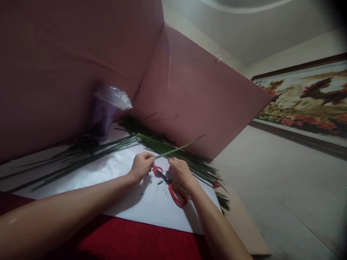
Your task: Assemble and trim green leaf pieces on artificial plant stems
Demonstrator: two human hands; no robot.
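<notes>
My left hand (142, 165) pinches a long green leaf blade (180, 147) near one end, and the leaf's tip points up and to the right. My right hand (179, 170) is closed just to the right, its fingertips pressed together below the leaf. Whatever lies between those fingertips is too small to make out. Scissors with red handles (179, 199) and dark metal parts lie on the white board (121, 202) beneath my hands, partly hidden by my right hand. Small green scraps (160, 182) are scattered beside them.
Long green leaves (89, 159) spread along the board's back and left, with a dense bundle (200, 166) on the right. A purple container (103, 119) topped with clear plastic (115, 96) stands at the back. Pink panels (195, 97) rise behind; red cloth (130, 238) lies in front.
</notes>
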